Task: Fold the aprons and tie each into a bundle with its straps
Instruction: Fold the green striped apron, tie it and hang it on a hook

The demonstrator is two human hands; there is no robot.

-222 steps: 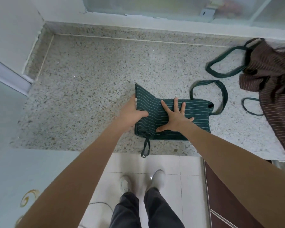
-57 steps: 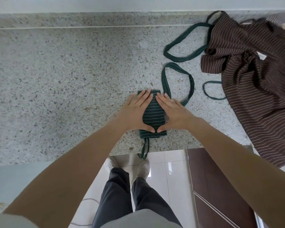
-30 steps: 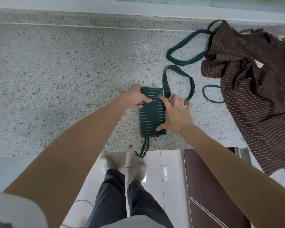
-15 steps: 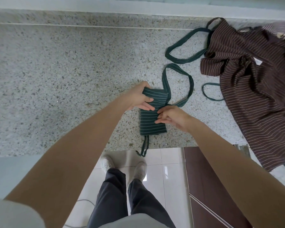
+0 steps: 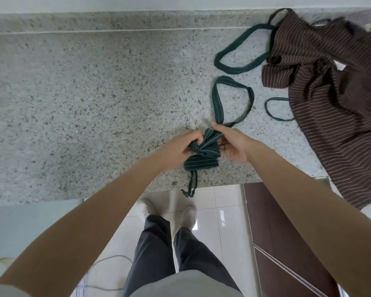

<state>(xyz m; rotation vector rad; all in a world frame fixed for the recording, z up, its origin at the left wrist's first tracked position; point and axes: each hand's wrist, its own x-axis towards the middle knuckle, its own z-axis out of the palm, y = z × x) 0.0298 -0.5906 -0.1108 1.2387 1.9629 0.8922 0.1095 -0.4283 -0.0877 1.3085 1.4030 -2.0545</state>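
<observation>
Hands hold the dark green striped cloth apron [image 5: 202, 154], folded small and bunched on top, near the speckled stone worktop [image 5: 94, 103] edge. Left hand [image 5: 181, 147] and right hand [image 5: 231, 142] both pinch it. Its long strap loop [image 5: 217, 103] lies behind.

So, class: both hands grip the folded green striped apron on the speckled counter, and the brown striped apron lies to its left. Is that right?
Not quite. The head view shows the brown striped apron lying to the right of the green striped apron; left hand and right hand do grip it on the counter.
</observation>
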